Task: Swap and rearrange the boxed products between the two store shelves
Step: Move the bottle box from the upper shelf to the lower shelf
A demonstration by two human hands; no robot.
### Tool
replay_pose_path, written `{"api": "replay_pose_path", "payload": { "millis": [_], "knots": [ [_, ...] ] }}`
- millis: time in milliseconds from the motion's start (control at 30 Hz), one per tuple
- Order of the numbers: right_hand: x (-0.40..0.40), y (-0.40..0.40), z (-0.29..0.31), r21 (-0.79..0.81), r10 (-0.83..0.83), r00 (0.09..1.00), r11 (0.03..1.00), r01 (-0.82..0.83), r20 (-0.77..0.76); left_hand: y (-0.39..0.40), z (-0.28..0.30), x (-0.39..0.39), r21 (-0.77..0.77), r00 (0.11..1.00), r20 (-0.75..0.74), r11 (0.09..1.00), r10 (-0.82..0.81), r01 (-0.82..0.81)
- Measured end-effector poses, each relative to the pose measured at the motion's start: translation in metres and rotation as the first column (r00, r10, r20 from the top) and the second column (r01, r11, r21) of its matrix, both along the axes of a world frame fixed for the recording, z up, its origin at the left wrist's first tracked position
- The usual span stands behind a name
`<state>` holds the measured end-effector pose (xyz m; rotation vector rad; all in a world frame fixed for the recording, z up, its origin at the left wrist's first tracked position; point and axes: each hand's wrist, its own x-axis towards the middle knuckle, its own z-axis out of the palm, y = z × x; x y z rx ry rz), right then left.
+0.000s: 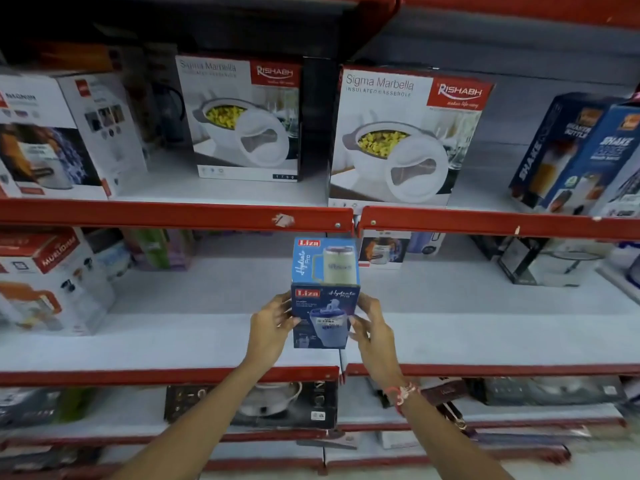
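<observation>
Gripping blue box (pixel 325 296) over white shelf (pixel 173 341).

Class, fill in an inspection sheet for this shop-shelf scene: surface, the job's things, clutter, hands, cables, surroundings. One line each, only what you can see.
Surface: middle shelf, white with a red front edge, mostly bare in the centre.
Job's things: blue Liza box, held upright over the middle shelf; two Sigma Marbella boxes on the upper shelf.
Clutter: Shake boxes upper right; Murlidhar box on the left.
Hands: left hand and right hand grip the Liza box by its sides.
Cables: nothing seen.
Surroundings: lower shelves with blurred dark boxes.
</observation>
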<state>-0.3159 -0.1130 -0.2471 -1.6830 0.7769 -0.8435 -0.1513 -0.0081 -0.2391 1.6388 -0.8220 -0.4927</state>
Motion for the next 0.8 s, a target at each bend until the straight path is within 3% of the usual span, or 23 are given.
{"api": "replay_pose_path", "payload": {
  "millis": [300,600,700,800],
  "knots": [
    [0.016,-0.018,-0.034,0.081,-0.060,0.991,0.994,0.070,-0.117,-0.024,-0.021,-0.006,0.177,0.994,0.020,0.979,0.104,-0.106],
    [0.014,-0.027,-0.036,-0.024,-0.039,0.978,0.999,0.035,-0.206,-0.020,-0.022,-0.004,0.240,0.996,0.013,0.967,0.083,-0.083],
    [0.009,-0.028,-0.024,-0.049,-0.027,0.971,0.999,0.016,-0.238,-0.013,-0.011,-0.001,0.364,0.998,0.067,0.930,0.017,-0.040],
    [-0.006,-0.027,-0.001,-0.201,-0.120,0.969,0.977,0.076,-0.215,0.003,0.010,0.004,0.474,0.990,0.127,0.881,-0.054,-0.013]
  ]
}}
